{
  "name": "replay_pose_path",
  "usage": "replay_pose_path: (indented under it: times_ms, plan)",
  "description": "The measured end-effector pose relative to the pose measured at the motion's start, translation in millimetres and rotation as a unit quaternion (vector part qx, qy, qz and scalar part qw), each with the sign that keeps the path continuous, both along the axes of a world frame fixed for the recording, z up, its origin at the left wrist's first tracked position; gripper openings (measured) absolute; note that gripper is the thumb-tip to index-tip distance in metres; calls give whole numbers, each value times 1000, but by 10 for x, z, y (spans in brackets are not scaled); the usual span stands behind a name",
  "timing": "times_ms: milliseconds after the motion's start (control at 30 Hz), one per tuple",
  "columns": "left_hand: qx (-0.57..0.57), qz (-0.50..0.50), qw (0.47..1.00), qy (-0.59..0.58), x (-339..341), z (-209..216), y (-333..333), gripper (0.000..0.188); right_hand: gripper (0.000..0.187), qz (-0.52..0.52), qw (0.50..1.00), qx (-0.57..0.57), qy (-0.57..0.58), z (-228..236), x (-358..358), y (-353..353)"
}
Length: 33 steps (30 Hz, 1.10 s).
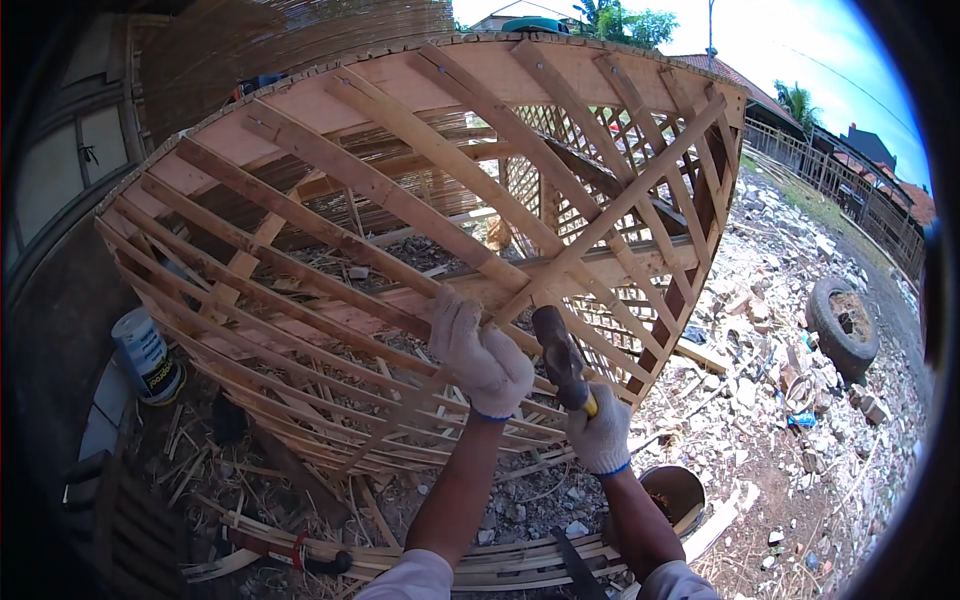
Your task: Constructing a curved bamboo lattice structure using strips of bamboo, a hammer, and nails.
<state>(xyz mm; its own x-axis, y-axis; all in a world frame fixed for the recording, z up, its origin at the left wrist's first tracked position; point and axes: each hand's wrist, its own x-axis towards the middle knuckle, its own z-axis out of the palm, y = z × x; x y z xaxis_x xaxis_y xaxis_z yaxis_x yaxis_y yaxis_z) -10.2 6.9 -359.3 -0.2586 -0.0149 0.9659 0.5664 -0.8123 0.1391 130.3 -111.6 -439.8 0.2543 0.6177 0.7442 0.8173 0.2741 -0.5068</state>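
Observation:
In front of me stands a large curved frame of wooden slats point(385, 205) crossed into a lattice. One diagonal slat point(625, 205) runs over the others from the upper right down to my left hand point(482, 358). That hand wears a white knitted glove, and its fingers are closed round the lower part of the slat. My right hand point(600, 432), gloved too, grips a hammer point(558, 350) by its handle, with yellow showing just above the fist. The dark hammer head is raised beside the slat, close to a thin nail-like tip point(533, 299) and right of my left hand.
A white bucket point(148, 357) stands left of the frame. Long thin wood strips point(480, 565), a red-and-black clamp point(290, 552), a saw-like blade point(577, 565) and a dark bucket point(672, 492) are near my feet. Rubble point(770, 370) and an old tyre point(842, 327) lie at right.

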Motion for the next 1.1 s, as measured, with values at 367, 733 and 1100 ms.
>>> replay_pose_path:
  times_ms: [367,733,1100]
  plan:
    - [-9,-45,999,13,-75,13,29,36,24,-46,998,-31,-39,227,-99,-37]
    - [10,-64,998,-2,-150,15,47,31,19,-40,996,-51,-56,94,42,61]
    - [-51,-67,996,-10,-173,-59,13,33,8,-24,996,-83,33,156,-221,24]
